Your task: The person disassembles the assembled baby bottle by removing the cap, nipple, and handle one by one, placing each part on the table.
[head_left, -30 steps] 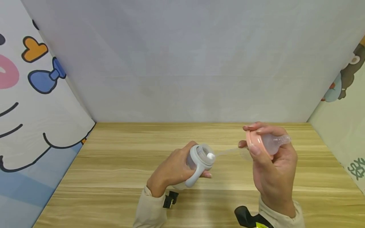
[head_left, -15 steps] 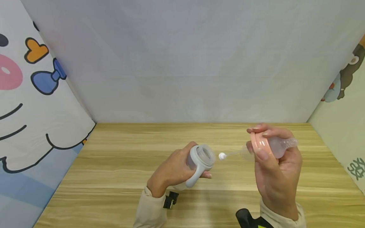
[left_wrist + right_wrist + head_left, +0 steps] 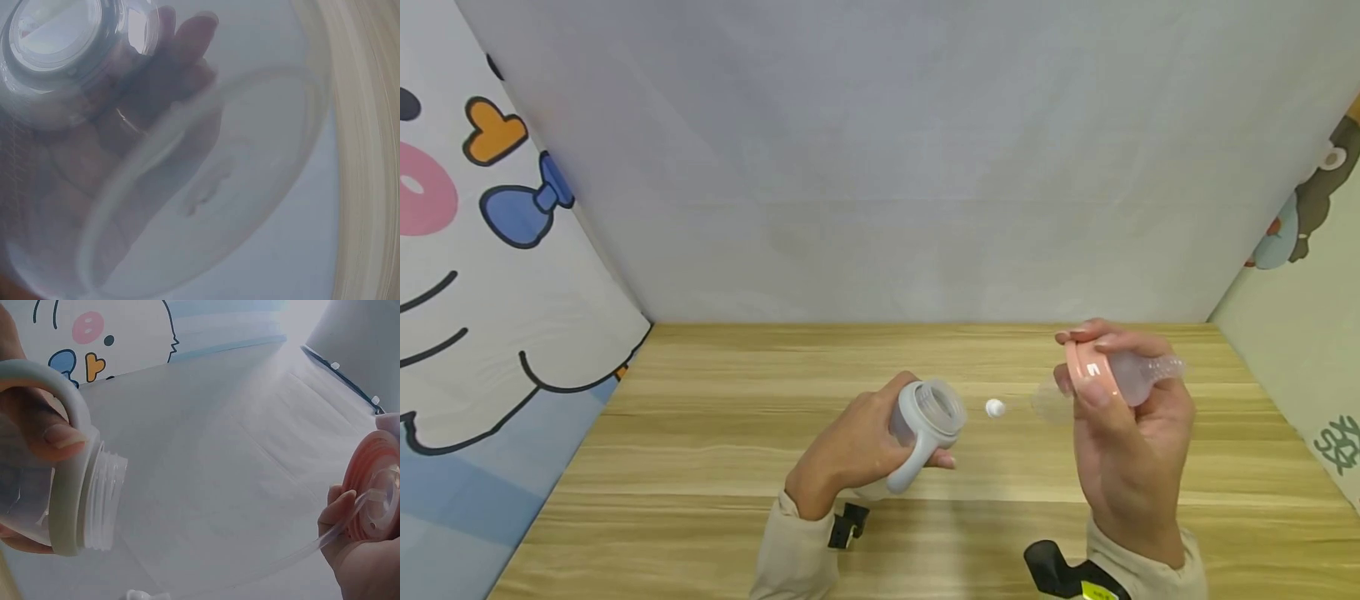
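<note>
My left hand (image 3: 865, 437) grips a clear baby bottle (image 3: 22, 481), tilted so that its uncapped threaded mouth (image 3: 942, 404) faces right. A grey collar with a handle (image 3: 910, 467) surrounds its neck. In the right wrist view my left thumb lies beneath the handle's arc. My right hand (image 3: 1131, 442) holds a bottle nipple (image 3: 1135, 377) by its pink screw ring (image 3: 1093, 371), the teat pointing right. From the ring's underside a thin clear straw (image 3: 281, 559) runs toward the bottle, ending in a white weight (image 3: 996, 408) apart from the mouth. The left wrist view looks through the clear bottle wall (image 3: 206, 250).
A faint clear round shape (image 3: 1051, 403) shows just left of my right fingers. Below lies a wood-grain table (image 3: 715, 392), with a pale cloth wall (image 3: 880, 167) behind it and cartoon-printed panels (image 3: 497, 300) at both sides. Both wrists carry black mounts (image 3: 848, 525).
My right hand has moved slightly right with the nipple. The straw's white weight has left the bottle mouth and now hangs clear of it. My left hand and the bottle stay almost still.
</note>
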`<state>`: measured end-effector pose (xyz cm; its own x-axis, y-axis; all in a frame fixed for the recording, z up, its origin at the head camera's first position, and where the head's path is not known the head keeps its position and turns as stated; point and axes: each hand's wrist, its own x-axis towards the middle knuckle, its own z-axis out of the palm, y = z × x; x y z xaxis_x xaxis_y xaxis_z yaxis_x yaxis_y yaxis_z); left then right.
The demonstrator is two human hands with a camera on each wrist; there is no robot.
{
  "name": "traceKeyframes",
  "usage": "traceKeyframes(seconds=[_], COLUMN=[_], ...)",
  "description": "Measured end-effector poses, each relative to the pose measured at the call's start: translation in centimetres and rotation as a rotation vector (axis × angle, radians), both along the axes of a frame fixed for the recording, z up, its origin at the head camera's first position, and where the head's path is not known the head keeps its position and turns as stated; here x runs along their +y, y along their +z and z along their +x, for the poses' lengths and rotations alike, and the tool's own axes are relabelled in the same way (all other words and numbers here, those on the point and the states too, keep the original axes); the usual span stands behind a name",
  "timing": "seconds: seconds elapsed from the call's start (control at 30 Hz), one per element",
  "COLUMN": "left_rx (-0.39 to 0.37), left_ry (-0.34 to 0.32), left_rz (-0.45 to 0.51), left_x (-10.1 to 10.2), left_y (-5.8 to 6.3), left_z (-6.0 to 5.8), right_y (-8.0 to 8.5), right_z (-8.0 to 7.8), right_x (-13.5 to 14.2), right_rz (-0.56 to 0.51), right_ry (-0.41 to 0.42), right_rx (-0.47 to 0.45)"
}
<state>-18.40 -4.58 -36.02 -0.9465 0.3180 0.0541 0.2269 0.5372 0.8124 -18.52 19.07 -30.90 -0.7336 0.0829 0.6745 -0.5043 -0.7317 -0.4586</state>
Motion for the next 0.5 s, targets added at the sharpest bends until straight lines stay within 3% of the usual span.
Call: traceKeyframes(seconds=[0.5], left_rx=[0.004], left_ry=[0.015], left_rz=[-0.021], left_x=[0.5], left_y=[-0.5], left_z=[-1.2], right_y=[-1.5], right_z=[-2.9], right_x=[0.5], right_rz=[0.077], right_ry=[-0.011], right_rx=[-0.047])
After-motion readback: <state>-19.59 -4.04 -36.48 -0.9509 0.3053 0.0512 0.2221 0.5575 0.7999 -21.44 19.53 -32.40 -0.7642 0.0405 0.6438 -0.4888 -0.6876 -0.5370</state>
